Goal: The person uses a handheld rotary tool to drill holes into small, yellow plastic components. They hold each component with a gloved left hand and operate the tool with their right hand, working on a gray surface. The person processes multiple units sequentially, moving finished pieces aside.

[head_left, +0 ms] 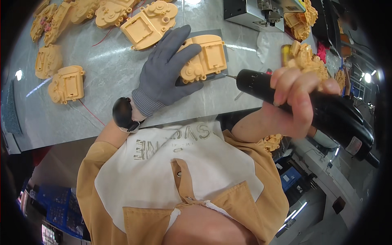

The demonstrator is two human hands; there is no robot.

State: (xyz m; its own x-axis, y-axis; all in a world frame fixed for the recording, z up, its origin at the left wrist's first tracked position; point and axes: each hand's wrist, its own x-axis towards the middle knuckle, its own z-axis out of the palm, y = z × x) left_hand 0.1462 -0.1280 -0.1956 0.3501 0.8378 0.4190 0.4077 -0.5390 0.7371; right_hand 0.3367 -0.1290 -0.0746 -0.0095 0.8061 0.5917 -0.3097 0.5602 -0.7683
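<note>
My left hand (165, 67), in a grey knit glove, is closed around the left side of a yellow-orange plastic housing (214, 57). This housing has a rectangular recess and lies on a dark flat pad (214, 33) on the table. A black electric screwdriver (261, 84) is gripped in my bare right hand (296, 98). Its thin bit points left, toward the housing's lower right corner, and appears apart from it. My left palm and part of the housing's left side are hidden by the glove.
More yellow-orange housings (67, 85) lie along the table's left and far side, some with red wires. A metal machine (255, 14) stands at the far right. Piled plastic parts (308, 61) are at the right. The grey table (110, 77) ends close to my body.
</note>
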